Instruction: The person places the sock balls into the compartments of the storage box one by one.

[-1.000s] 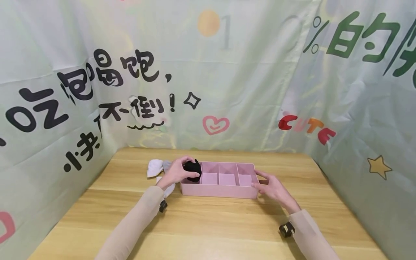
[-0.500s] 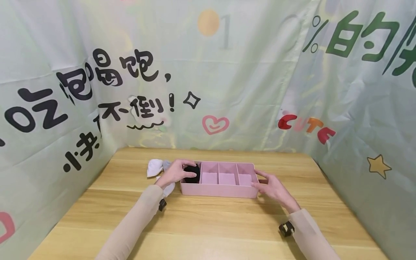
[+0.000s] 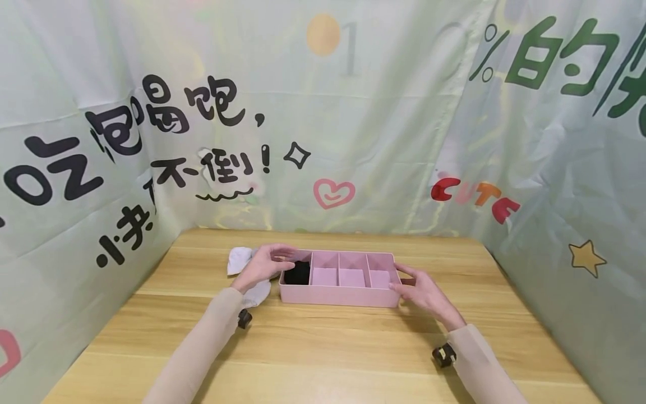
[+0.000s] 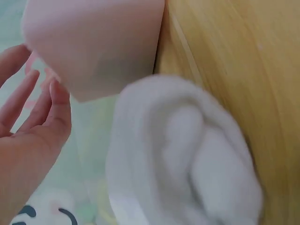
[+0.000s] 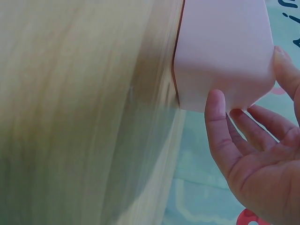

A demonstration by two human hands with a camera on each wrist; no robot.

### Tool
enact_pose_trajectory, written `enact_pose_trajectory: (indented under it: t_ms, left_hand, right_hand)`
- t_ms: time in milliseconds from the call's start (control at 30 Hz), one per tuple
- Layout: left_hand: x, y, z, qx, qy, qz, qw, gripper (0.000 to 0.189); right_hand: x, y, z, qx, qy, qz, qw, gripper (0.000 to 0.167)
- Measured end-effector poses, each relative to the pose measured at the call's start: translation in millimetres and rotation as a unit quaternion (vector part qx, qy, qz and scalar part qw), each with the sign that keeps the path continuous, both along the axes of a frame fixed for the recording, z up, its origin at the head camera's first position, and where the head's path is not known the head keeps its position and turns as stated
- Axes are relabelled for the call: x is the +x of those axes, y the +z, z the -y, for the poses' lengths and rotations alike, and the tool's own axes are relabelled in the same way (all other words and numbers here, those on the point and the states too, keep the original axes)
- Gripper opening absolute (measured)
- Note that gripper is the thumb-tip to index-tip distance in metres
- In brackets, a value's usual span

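Observation:
A pink box (image 3: 343,297) with a row of compartments stands on the table. A black rolled-up sock (image 3: 298,273) lies in its leftmost compartment. My left hand (image 3: 263,266) hovers at the box's left end, fingers loosely bent with nothing between them. In the left wrist view its fingers (image 4: 60,101) are close to the box's rim. My right hand (image 3: 423,290) holds the box's right end, thumb at the front corner and fingers toward the back. Beneath the left hand lies a white rolled-up sock (image 4: 183,154), its folds plain in the left wrist view.
Another white sock bundle (image 3: 239,261) lies left of the box, and a greyish one is mostly hidden behind the left hand. The wooden table (image 3: 323,353) ends at a printed cloth backdrop (image 3: 383,140) at the back and both sides.
My left hand has let go of the black sock, which has sunk into the leftmost compartment, and has drawn back a little to the left. The right hand stays at the box.

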State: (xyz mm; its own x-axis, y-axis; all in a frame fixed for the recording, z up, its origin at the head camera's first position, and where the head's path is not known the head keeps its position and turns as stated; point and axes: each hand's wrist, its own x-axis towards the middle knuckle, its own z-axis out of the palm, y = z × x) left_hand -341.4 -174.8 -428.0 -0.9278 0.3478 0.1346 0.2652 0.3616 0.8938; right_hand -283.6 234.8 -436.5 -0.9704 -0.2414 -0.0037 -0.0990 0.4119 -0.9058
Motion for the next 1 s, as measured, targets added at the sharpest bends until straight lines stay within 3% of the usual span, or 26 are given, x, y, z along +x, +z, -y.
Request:
enact_pose_trajectory:
  t_ms: [200,500,833,1000]
  left_hand:
    - [8.3,2.0,24.6,0.001,0.03,-0.017,0.9994,0.041]
    - [17.7,-5.6,55.8,-0.015,0.029,-0.049,0.9983,0.038]
    - [25.0,-10.9,73.6,-0.055,0.046,-0.026,0.9971,0.039]
    - [26.9,-13.1,75.9,-0.088,0.053,0.006,0.9947,0.038]
  right_hand:
    - [0.3,0.3,-0.5,0.004,-0.002,-0.005,1.0,0.068]
    - [0.8,0.7,0.9,0.02,-0.006,0.0,0.9998,0.07]
    - [1.4,0.8,0.7,0.015,-0.003,-0.003,0.9999,0.069]
    - [1.9,2.9,1.7,0.014,-0.005,0.004,0.9999,0.068]
